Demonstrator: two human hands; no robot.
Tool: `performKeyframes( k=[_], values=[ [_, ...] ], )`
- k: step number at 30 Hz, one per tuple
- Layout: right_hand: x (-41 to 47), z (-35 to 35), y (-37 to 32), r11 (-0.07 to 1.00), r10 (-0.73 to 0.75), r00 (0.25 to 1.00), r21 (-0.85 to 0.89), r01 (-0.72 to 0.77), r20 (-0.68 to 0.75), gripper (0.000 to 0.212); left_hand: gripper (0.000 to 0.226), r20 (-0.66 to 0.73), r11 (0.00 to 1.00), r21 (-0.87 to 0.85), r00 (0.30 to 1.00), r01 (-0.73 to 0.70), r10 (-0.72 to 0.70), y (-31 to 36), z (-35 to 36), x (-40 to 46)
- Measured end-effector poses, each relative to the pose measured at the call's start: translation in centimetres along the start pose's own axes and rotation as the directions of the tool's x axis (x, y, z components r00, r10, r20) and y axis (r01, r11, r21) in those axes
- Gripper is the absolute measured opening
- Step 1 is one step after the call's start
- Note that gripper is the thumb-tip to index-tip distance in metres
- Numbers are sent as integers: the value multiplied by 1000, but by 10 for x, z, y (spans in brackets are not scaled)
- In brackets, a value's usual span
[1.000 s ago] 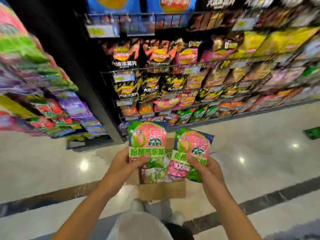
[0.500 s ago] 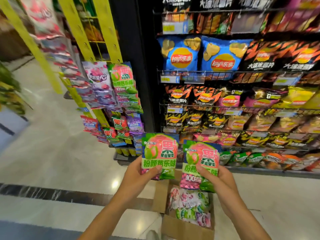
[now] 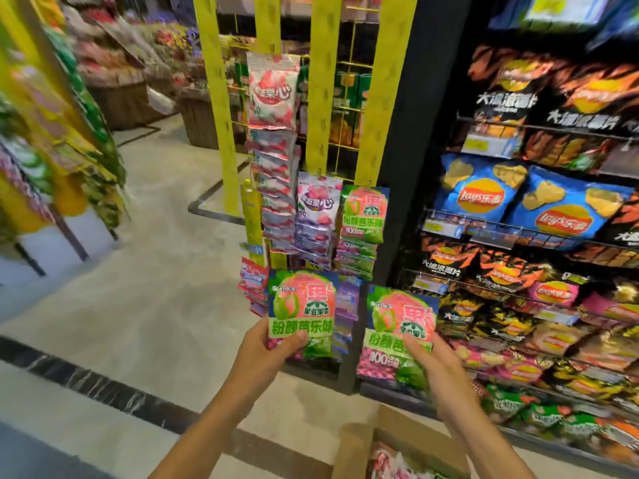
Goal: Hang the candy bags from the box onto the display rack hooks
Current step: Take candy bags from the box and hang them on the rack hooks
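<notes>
While both arms reach forward, each hand grips a green-and-pink candy bag in front of the yellow display rack [image 3: 320, 108]. The left hand [image 3: 268, 344] pinches the lower edge of the left candy bag [image 3: 301, 307], thumb across its front, holding it upright just below the bags already hanging on the rack. The right hand [image 3: 436, 361] clasps the right candy bag [image 3: 399, 326] by its lower right part, fingers spread over the face; this bag sits lower and to the right of the rack, before the black post [image 3: 415, 174] that borders it. The two held bags are near each other but apart. On the rack, a column of pink-and-white bags [image 3: 273, 150] hangs from the middle strip, with purple bags [image 3: 316, 219] and matching green bags [image 3: 363, 216] beside it lower down; the hooks themselves are too small and blurred to make out surely. Below and right of the rack, at the bottom edge, an open cardboard box [image 3: 359, 444] stands on the floor with more bags inside. Right of the rack, wire shelves hold crisp packets [image 3: 480, 195].
</notes>
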State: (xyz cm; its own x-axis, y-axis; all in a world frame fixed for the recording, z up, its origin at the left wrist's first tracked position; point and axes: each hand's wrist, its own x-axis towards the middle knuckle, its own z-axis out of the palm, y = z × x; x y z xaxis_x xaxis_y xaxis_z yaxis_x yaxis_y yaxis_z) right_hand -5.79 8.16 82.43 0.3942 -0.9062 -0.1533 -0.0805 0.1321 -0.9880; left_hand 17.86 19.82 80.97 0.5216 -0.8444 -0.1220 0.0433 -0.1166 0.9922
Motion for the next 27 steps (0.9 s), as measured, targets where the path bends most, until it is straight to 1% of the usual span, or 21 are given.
performKeyframes(
  k=[3, 5, 6, 7, 9, 10, 12, 15, 16, 18, 19, 22, 25, 27],
  values=[
    [20, 54, -7, 997, -55, 998, -60, 54, -23, 24, 25, 8, 1000, -14, 1000, -7, 7, 12, -52, 29],
    [34, 84, -13, 990, -103, 991, -107, 94, -82, 25, 24, 28, 1000, -3, 999, -31, 31, 26, -81, 52],
    [39, 96, -14, 986, -122, 986, -127, 108, -114, 20, 24, 40, 999, 10, 998, -46, 46, 32, -93, 65],
    [44, 105, -14, 982, -134, 981, -154, 112, -142, 16, 23, 53, 998, 18, 997, -63, 62, 37, -102, 77],
    [52, 119, -16, 975, -156, 970, -183, 122, -186, 22, 24, 91, 995, 19, 992, -95, 93, 48, -113, 99],
    [55, 122, -18, 975, -161, 967, -181, 125, -199, 21, 25, 113, 994, 14, 988, -109, 107, 53, -115, 109],
    [61, 125, -26, 974, -163, 964, -193, 122, -210, 17, 28, 144, 992, -5, 981, -130, 129, 60, -113, 127],
    [77, 116, -41, 970, -185, 960, -197, 144, -211, 25, 32, 161, 986, -20, 973, -164, 165, 68, -99, 150],
    [85, 111, -47, 966, -205, 954, -203, 161, -219, 32, 34, 167, 984, -15, 970, -177, 177, 71, -93, 157],
    [104, 101, -57, 953, -253, 938, -230, 199, -237, 56, 37, 177, 979, -6, 963, -206, 204, 78, -79, 170],
    [114, 96, -63, 949, -276, 930, -224, 223, -241, 63, 40, 173, 977, -10, 962, -211, 210, 82, -72, 177],
    [146, 86, -82, 926, -363, 895, -205, 317, -258, 68, 45, 163, 973, -18, 959, -231, 230, 98, -54, 197],
    [176, 77, -98, 898, -437, 859, -180, 401, -268, 73, 42, 156, 960, -4, 948, -281, 278, 115, -39, 213],
    [196, 71, -108, 875, -483, 836, -183, 449, -259, 67, 40, 137, 952, -4, 943, -305, 303, 125, -30, 221]
  ],
)
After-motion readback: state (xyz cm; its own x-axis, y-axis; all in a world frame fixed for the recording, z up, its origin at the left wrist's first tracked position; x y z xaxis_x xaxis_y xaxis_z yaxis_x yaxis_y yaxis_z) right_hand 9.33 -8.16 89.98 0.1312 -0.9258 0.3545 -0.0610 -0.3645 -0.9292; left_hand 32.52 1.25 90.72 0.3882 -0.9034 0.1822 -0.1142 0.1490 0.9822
